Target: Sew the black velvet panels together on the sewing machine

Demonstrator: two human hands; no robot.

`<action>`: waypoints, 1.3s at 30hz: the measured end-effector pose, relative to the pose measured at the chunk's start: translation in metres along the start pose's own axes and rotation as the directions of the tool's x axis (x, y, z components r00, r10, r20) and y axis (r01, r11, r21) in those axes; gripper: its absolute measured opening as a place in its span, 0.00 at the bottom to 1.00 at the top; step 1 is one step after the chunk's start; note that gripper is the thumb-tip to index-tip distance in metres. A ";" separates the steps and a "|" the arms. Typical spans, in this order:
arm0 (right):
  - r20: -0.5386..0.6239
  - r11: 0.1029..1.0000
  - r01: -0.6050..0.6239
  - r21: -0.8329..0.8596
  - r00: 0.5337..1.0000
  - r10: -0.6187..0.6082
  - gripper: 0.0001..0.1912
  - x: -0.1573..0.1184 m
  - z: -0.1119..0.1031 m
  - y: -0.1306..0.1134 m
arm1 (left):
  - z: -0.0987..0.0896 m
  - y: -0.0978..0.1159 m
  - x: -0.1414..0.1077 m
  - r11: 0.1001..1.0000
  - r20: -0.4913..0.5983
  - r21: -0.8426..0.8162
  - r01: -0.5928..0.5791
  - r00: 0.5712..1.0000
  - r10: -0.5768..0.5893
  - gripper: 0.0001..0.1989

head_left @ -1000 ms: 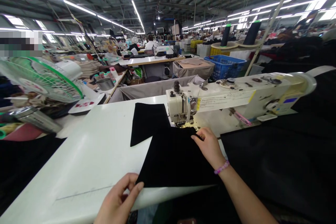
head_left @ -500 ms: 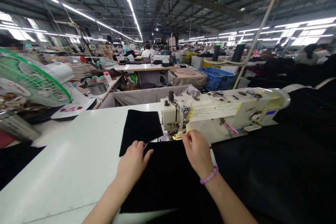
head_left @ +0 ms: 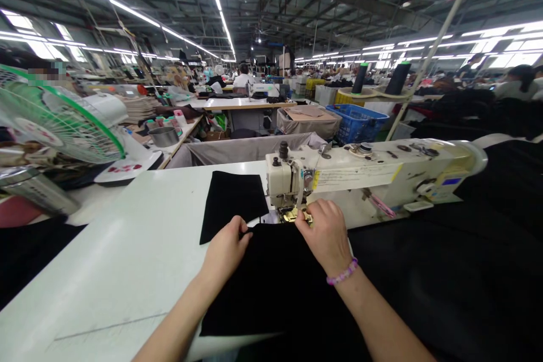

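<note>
A black fabric piece (head_left: pixel 271 283) hangs from the needle area toward me, over the front edge of the table. My left hand (head_left: pixel 229 243) pinches its upper left corner between thumb and fingers. My right hand (head_left: pixel 324 232), with a beaded bracelet at the wrist, grips the upper right edge close to the presser foot. Just beyond stands the head of a sewing machine (head_left: pixel 286 186); its needle is hard to make out behind my fingers. A second black fabric piece (head_left: pixel 233 201) lies flat on the table, left of the machine head.
The pale table (head_left: pixel 139 249) spreads to the left, with a ruler line marked near its front. A green-rimmed fan (head_left: pixel 59 113) and a metal flask (head_left: pixel 38 189) stand at far left. More black fabric (head_left: pixel 432 283) covers the right side. A blue basket (head_left: pixel 360 121) is beyond the machine.
My left thumb and fingers have closed on the fabric's corner, and its top edge is slightly raised there. The view has shifted a little, so the scene sits further right.
</note>
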State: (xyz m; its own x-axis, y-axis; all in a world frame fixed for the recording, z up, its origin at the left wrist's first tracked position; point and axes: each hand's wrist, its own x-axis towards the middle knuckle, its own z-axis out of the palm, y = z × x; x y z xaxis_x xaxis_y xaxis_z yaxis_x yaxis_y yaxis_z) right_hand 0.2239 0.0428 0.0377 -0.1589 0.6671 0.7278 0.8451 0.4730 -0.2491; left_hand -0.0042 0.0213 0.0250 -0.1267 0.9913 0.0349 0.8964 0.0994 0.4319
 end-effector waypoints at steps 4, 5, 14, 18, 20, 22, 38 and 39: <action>0.131 0.952 -0.205 0.227 0.975 0.178 0.10 -0.005 0.001 0.011 | -0.006 -0.008 -0.003 0.996 -0.018 -0.090 0.001 1.000 -0.002 0.05; 0.177 0.902 -0.305 0.305 0.949 0.261 0.11 -0.009 0.003 0.015 | -0.009 -0.009 -0.005 0.992 -0.035 -0.127 -0.014 0.999 0.010 0.05; 0.386 0.509 -0.579 0.637 0.811 0.439 0.13 -0.055 0.023 0.021 | -0.036 -0.005 -0.053 0.726 -0.134 -0.687 -0.006 0.984 -0.118 0.15; 0.357 0.416 -0.543 0.730 0.821 0.445 0.11 -0.053 0.013 0.011 | -0.045 -0.012 -0.066 0.683 -0.082 -0.723 0.105 0.968 -0.235 0.21; 0.333 0.406 -0.522 0.750 0.828 0.450 0.10 -0.053 0.004 0.007 | -0.048 -0.017 -0.070 0.607 -0.036 -0.776 0.172 0.949 -0.314 0.25; 0.323 0.401 -0.503 0.765 0.840 0.437 0.10 -0.055 -0.006 0.004 | -0.048 -0.021 -0.072 0.496 -0.001 -0.844 0.206 0.923 -0.384 0.28; 0.269 0.497 -0.386 0.777 0.918 0.291 0.04 -0.049 -0.038 -0.001 | -0.051 -0.010 -0.080 0.361 -0.034 -0.921 0.143 0.896 -0.442 0.25; 0.304 0.459 -0.428 0.778 0.897 0.322 0.04 -0.048 -0.037 -0.002 | -0.052 -0.009 -0.080 0.350 -0.028 -0.925 0.146 0.893 -0.448 0.26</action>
State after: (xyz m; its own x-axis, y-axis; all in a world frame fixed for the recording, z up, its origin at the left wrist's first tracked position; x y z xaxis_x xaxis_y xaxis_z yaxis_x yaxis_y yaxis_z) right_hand 0.2489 -0.0115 0.0266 -0.0258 0.9253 0.3784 0.0586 0.3792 -0.9234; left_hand -0.0240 -0.0634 0.0656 -0.5271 0.8387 -0.1368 -0.0979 0.0999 0.9902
